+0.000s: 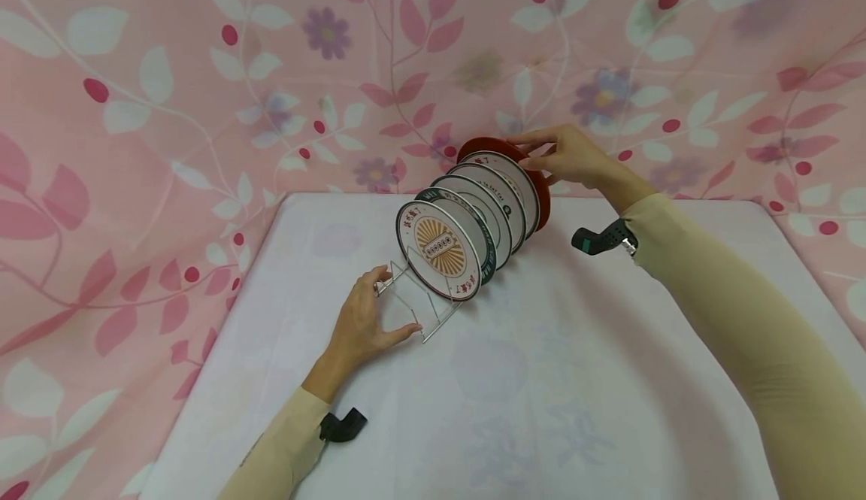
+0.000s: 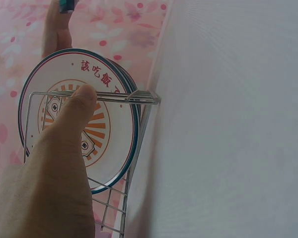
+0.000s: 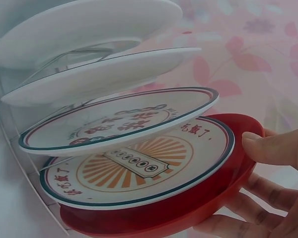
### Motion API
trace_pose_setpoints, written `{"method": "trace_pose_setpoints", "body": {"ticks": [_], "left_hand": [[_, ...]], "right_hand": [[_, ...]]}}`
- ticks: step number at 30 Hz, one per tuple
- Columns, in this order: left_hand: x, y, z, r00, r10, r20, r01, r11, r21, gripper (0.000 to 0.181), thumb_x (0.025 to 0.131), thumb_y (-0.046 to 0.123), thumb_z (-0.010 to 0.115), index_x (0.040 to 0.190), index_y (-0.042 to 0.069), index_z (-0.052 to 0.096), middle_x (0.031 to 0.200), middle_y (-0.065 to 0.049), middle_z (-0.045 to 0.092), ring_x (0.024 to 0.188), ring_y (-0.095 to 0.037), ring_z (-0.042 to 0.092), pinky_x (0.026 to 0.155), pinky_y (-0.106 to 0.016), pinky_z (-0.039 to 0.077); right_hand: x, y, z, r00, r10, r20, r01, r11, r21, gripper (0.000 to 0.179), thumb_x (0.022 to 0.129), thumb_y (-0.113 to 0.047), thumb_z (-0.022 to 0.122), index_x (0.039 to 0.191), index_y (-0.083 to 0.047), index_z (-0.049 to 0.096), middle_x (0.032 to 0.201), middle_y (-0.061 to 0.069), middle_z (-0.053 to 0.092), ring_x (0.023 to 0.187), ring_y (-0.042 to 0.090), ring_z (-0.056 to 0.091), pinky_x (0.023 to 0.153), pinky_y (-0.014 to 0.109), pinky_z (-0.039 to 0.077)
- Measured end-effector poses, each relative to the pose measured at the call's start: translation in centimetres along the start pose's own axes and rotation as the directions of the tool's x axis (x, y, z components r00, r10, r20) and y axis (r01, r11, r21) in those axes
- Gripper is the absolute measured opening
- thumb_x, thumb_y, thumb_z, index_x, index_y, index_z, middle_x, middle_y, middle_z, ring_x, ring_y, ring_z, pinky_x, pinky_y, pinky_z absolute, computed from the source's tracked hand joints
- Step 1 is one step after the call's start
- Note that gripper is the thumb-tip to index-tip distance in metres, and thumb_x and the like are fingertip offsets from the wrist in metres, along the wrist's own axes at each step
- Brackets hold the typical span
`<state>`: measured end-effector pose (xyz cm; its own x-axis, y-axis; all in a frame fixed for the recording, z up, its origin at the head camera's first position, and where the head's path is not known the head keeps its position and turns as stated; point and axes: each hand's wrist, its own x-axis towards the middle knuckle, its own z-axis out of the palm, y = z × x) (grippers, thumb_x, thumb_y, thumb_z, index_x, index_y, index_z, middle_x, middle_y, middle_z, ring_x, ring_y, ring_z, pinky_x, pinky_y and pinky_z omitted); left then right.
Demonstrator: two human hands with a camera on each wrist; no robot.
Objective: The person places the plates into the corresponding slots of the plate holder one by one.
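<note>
A wire dish rack point(image 1: 443, 322) stands on the table with several patterned plates upright in a row. The front plate point(image 1: 440, 250) is white with an orange sunburst and red characters. My left hand point(image 1: 357, 323) grips the near end of the rack, its thumb point(image 2: 83, 99) lying over the wires in the left wrist view. At the far end, my right hand point(image 1: 573, 158) pinches the rim of a red plate point(image 3: 238, 181), thumb on the inner side and fingers behind. That red plate stands right behind a white sunburst plate point(image 3: 139, 173) with a dark green rim.
A white cloth with faint flower prints covers the table point(image 1: 514, 410). Pink floral fabric point(image 1: 203, 109) hangs along the back and left side, close behind the far end of the rack. Black straps with small devices point(image 1: 602, 238) sit on both wrists.
</note>
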<state>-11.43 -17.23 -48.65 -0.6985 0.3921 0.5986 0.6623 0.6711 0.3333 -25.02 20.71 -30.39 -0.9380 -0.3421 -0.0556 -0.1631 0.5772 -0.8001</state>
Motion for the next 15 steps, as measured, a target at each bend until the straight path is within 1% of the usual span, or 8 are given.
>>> {"method": "trace_pose_setpoints", "body": {"ticks": [5, 8, 12, 14, 15], "left_hand": [[0.1, -0.01, 0.0, 1.0, 0.003, -0.003, -0.003, 1.0, -0.002, 0.108, 0.072, 0.072, 0.069, 0.141, -0.004, 0.035, 0.121, -0.015, 0.059, 0.111, -0.026, 0.056, 0.092, -0.042, 0.048], [0.13, -0.13, 0.0, 1.0, -0.002, 0.005, 0.002, 1.0, -0.004, 0.108, 0.072, 0.073, 0.068, 0.141, -0.003, 0.035, 0.121, -0.015, 0.059, 0.112, -0.026, 0.056, 0.094, -0.042, 0.048], [0.12, -0.28, 0.13, 1.0, -0.004, 0.003, 0.004, 1.0, -0.004, 0.108, 0.071, 0.073, 0.069, 0.141, -0.003, 0.035, 0.121, -0.014, 0.059, 0.112, -0.026, 0.056, 0.093, -0.042, 0.048], [0.11, -0.35, 0.25, 1.0, 0.001, -0.008, -0.001, 1.0, -0.008, 0.108, 0.071, 0.071, 0.071, 0.141, -0.003, 0.036, 0.121, -0.014, 0.059, 0.111, -0.026, 0.056, 0.091, -0.042, 0.048], [0.12, -0.38, 0.33, 1.0, 0.003, -0.012, -0.003, 1.0, -0.01, 0.108, 0.07, 0.07, 0.072, 0.141, -0.004, 0.037, 0.121, -0.014, 0.059, 0.11, -0.026, 0.056, 0.091, -0.042, 0.048]], "right_hand": [[-0.01, 0.34, -0.01, 1.0, -0.012, 0.0, 0.012, 1.0, 0.004, 0.047, 0.095, -0.018, 0.065, 0.141, -0.021, 0.055, 0.129, 0.016, 0.057, 0.091, 0.018, 0.065, 0.076, 0.038, 0.06], [0.08, 0.66, 0.06, 1.0, -0.021, 0.005, 0.021, 1.0, -0.005, 0.048, 0.095, -0.019, 0.064, 0.141, -0.023, 0.054, 0.13, 0.015, 0.057, 0.094, 0.021, 0.065, 0.078, 0.039, 0.059], [-0.04, 0.92, 0.11, 1.0, -0.023, 0.014, 0.023, 1.0, -0.01, 0.049, 0.097, -0.022, 0.062, 0.144, -0.023, 0.05, 0.135, 0.015, 0.055, 0.106, 0.028, 0.064, 0.084, 0.042, 0.058], [-0.31, 0.95, 0.14, 1.0, -0.03, 0.01, 0.03, 1.0, 0.006, 0.051, 0.098, -0.023, 0.06, 0.146, -0.019, 0.047, 0.139, 0.017, 0.054, 0.114, 0.033, 0.061, 0.089, 0.046, 0.055], [-0.52, 1.02, 0.15, 0.999, -0.033, -0.007, 0.033, 0.999, 0.01, 0.051, 0.098, -0.024, 0.06, 0.147, -0.017, 0.046, 0.14, 0.017, 0.053, 0.117, 0.033, 0.059, 0.092, 0.047, 0.054]]}}
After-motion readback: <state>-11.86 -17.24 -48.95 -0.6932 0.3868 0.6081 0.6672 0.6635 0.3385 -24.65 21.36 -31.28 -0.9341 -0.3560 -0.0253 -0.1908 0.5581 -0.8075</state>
